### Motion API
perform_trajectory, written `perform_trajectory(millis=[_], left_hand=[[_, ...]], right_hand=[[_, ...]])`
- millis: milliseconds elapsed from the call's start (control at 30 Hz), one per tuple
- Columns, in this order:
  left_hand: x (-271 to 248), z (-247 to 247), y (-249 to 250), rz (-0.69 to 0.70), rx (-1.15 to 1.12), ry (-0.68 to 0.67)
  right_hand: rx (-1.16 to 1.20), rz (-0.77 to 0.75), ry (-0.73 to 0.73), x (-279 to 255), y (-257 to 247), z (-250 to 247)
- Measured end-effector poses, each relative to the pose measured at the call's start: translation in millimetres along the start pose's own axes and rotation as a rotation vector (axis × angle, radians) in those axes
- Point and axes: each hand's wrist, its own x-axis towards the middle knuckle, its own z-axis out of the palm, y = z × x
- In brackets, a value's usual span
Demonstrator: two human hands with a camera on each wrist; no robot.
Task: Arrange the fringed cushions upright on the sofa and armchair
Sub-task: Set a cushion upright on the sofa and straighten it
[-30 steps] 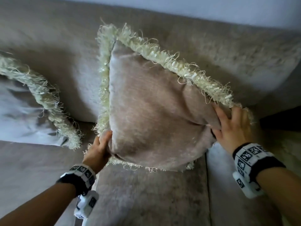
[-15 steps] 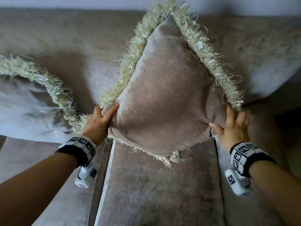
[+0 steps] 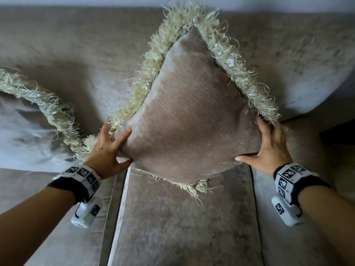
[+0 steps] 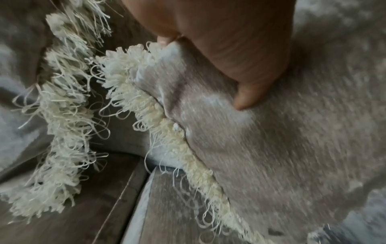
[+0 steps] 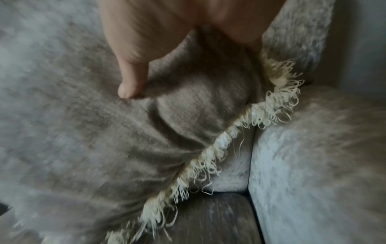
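A beige cushion (image 3: 188, 116) edged with cream fringe stands on one corner against the sofa back, like a diamond. My left hand (image 3: 109, 148) grips its left corner, thumb on the front face and fingers behind; the left wrist view shows that thumb (image 4: 248, 92) pressing into the cushion (image 4: 282, 148). My right hand (image 3: 269, 148) grips the right corner the same way, its thumb (image 5: 129, 87) dimpling the cushion (image 5: 104, 140). The cushion's bottom corner hangs just above the seat. A second fringed cushion (image 3: 23, 127) leans at the left, partly out of frame.
The grey-beige sofa seat (image 3: 182, 227) has seams between its seat cushions below my hands. The sofa back (image 3: 86, 54) rises behind, with a padded back cushion (image 3: 317, 73) at the right. A dark gap (image 3: 338, 143) shows at the far right.
The cushion has turned from leaning with a flat edge down to standing on a corner and now stands higher. Both hands rose with it, keeping their grip on the side corners.
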Motion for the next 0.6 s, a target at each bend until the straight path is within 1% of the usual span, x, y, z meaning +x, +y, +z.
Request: perform_trajectory(millis=[67,100,167,233,300,467,600], left_hand=[[14,0,4,-0.059,-0.025,-0.113],[20,1,8,-0.094,-0.016,-0.144],[29,6,16,-0.162,0.000,-0.166],[33,10,24,-0.187,-0.009,-0.148],[32,13,28,-0.177,-0.037,-0.105],[25,10,36,-0.052,-0.091,-0.033],[24,-5,41,-0.008,-0.085,-0.030]], right_hand=[[0.054,0.044,-0.017,10,-1,5],[0.069,0.045,-0.007,13,-2,9],[0.092,0.026,0.037,13,-3,16],[0.121,-0.004,0.090,8,-1,20],[0.125,-0.047,0.122,1,3,17],[0.082,-0.114,0.147,-12,9,-2],[0.059,-0.060,0.157,-23,12,-27]])
